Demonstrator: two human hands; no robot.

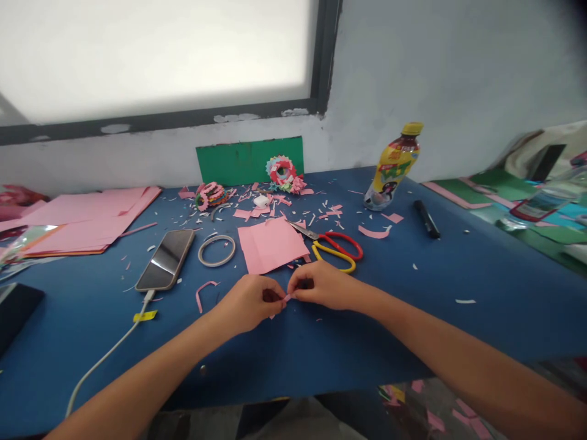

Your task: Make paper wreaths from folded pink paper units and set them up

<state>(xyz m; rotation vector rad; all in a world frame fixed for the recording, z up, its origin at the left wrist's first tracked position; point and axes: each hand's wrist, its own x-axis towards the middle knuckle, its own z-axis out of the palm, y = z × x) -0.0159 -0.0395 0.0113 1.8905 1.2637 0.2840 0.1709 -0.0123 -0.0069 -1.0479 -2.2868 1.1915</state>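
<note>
Near the front of the blue table, my left hand [251, 303] and my right hand [323, 285] meet fingertip to fingertip. Both pinch a small pink paper strip [288, 297], mostly covered by the fingers. Just beyond them lies a square pink paper sheet [271, 243]. Scissors [334, 245] with one red and one yellow handle lie beside the sheet, past my right hand, their blades slightly apart. A bent pink paper strip [200, 296] rests to the left of my left hand.
A phone [166, 260] on a white cable and a roll of tape [217, 251] lie left. A drink bottle [393, 166] and black marker [426, 219] are right. Paper wreaths [281, 171] and scraps lie at the back, pink sheets [92, 214] far left.
</note>
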